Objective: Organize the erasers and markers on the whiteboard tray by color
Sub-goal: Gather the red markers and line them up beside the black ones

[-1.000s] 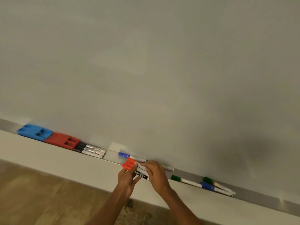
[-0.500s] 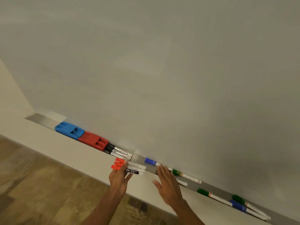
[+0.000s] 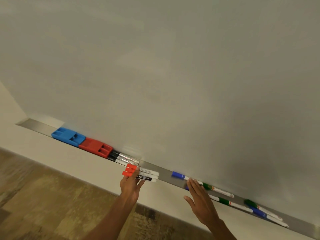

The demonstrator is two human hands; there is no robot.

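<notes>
My left hand (image 3: 130, 185) grips three red-capped markers (image 3: 141, 174), held level just in front of the metal tray (image 3: 162, 171). On the tray's left lie a blue eraser (image 3: 68, 136), a red eraser (image 3: 96, 147) and black-capped markers (image 3: 123, 158) side by side. My right hand (image 3: 201, 203) is flat with fingers spread, its fingertips at a blue-capped marker (image 3: 179, 175) on the tray. Farther right lie green-capped markers (image 3: 217, 189) and another blue-capped marker (image 3: 259, 213). One more blue cap is partly hidden behind my right fingers.
The whiteboard (image 3: 164, 75) fills the upper view. A pale wall ledge (image 3: 69, 160) runs below the tray, and a wood-pattern floor (image 3: 43, 205) lies beneath. A bare stretch of tray sits between the black markers and the blue one.
My right hand let go of the red markers and moved right to the blue marker, fingers spread. My left hand kept the red markers and carried them slightly left.
</notes>
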